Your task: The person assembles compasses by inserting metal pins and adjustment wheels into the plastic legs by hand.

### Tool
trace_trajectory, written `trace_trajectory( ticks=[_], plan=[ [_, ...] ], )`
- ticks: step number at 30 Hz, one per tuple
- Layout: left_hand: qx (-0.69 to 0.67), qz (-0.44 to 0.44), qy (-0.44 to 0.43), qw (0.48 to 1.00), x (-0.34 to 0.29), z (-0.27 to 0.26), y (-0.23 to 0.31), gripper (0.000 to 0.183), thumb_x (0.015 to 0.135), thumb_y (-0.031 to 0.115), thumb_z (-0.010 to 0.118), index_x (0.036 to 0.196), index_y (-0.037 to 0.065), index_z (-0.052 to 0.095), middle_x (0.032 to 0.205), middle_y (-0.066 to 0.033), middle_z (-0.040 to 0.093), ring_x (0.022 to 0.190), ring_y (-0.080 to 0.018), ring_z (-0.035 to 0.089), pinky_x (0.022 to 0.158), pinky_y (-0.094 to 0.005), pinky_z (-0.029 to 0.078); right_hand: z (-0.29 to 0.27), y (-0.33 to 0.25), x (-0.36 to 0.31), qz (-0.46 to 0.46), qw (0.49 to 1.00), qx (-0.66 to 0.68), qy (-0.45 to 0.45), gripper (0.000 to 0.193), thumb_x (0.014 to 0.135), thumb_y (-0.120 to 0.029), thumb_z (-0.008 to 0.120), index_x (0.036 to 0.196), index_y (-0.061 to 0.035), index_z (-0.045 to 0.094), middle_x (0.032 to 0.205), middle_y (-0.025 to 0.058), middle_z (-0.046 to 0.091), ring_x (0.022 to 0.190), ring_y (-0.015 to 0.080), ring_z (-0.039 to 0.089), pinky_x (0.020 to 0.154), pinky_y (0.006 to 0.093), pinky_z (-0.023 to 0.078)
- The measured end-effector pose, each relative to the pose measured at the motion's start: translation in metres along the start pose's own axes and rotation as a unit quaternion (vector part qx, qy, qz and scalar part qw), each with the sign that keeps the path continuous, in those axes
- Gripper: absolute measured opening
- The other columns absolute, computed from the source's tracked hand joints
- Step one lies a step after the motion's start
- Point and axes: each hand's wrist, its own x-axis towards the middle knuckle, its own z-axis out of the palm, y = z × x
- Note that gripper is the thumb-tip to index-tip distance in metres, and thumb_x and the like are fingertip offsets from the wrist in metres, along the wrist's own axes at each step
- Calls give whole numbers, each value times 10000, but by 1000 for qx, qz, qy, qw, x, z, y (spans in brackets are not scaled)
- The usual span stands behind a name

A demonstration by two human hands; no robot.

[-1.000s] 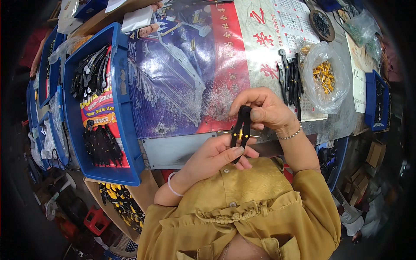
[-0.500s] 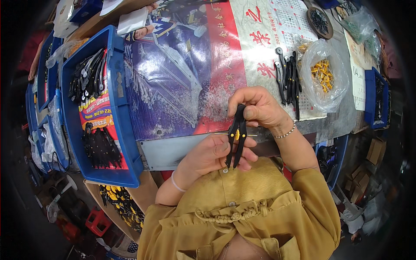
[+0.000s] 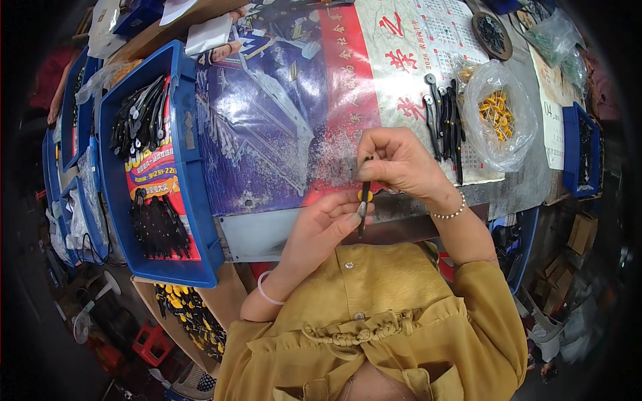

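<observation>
A slim black two-legged hinged tool [image 3: 362, 215] with a small yellow piece hangs upright in front of my chest, seen nearly edge-on. My right hand [image 3: 400, 164] pinches its top end between thumb and fingers. Lower down, my left hand [image 3: 326, 224] is closed on its legs near the yellow piece, with the thumb across them. My fingers hide part of it. On the table to the right lie several similar black parts [image 3: 447, 120] in a row. Beside them, a clear plastic bag [image 3: 515, 150] holds many yellow pieces with metal pins [image 3: 496, 115].
A blue bin [image 3: 190, 220] at the left holds two heaps of black parts [image 3: 159, 227]. Below it stands a cardboard box [image 3: 234, 294] with black and yellow tools. Printed sheets [image 3: 267, 134] cover the table. A round dish [image 3: 491, 35] of dark small parts sits far right.
The black tool has turned from its broad face to nearly edge-on. My left hand has shifted from behind it to gripping the legs from the side; the right still pinches the top.
</observation>
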Motion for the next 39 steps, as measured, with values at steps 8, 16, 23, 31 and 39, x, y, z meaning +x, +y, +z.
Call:
trace_trajectory(
  ticks=[8,16,23,31,39],
  plan=[
    [1,-32,-24,999,-4,-4,2,323,883,63,555,1180,-49,496,1039,-147,625,908,-191,624,821,-298,501,17,-1,8,-11,984,-171,41,242,860,-228,633,741,-21,595,591,-59,490,504,5,392,436,184,295],
    [-23,-51,-33,998,-3,-7,8,313,885,69,551,1172,-50,508,1016,-153,634,879,-202,636,791,-298,516,16,-3,10,46,998,-44,17,208,905,-227,569,900,-27,624,624,-59,534,506,-9,437,430,153,337],
    [8,-78,-14,997,2,-7,10,341,892,93,553,1203,-38,505,1007,-143,637,861,-189,639,736,-271,518,11,4,15,60,998,5,28,225,919,-224,542,917,-16,628,635,-58,545,510,-10,443,438,149,341],
    [22,-84,-8,996,9,-4,10,333,892,104,557,1192,-32,515,994,-128,642,835,-167,639,705,-251,513,8,6,16,19,998,-36,42,222,920,-209,540,920,-3,624,658,-54,550,544,-8,451,466,158,362],
    [41,-81,-5,996,8,-2,5,319,894,111,557,1179,-26,521,983,-116,644,827,-159,637,696,-247,513,9,10,12,15,998,-46,47,229,924,-220,534,925,-6,616,660,-56,543,551,-9,437,477,164,359]
  ],
)
